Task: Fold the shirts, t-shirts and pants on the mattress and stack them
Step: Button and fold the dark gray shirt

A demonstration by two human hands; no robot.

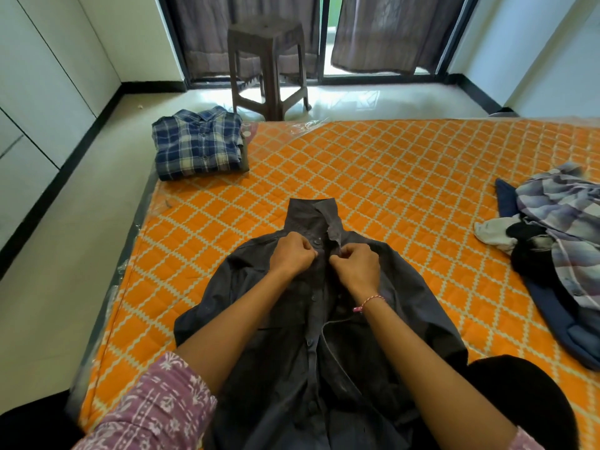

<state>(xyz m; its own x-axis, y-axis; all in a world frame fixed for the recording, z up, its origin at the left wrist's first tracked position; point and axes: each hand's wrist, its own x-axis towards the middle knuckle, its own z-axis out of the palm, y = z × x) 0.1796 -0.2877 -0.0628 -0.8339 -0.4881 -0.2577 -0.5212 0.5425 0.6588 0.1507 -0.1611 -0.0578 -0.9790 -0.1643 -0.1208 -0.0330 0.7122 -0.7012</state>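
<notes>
If the placket slips from either pinch, the button could miss its hole and the dark grey shirt, lying at the mattress's near edge, may bunch. The left hand pinches the button side near the collar; the right hand pinches the opposite edge, both grips clenched on cloth.
</notes>
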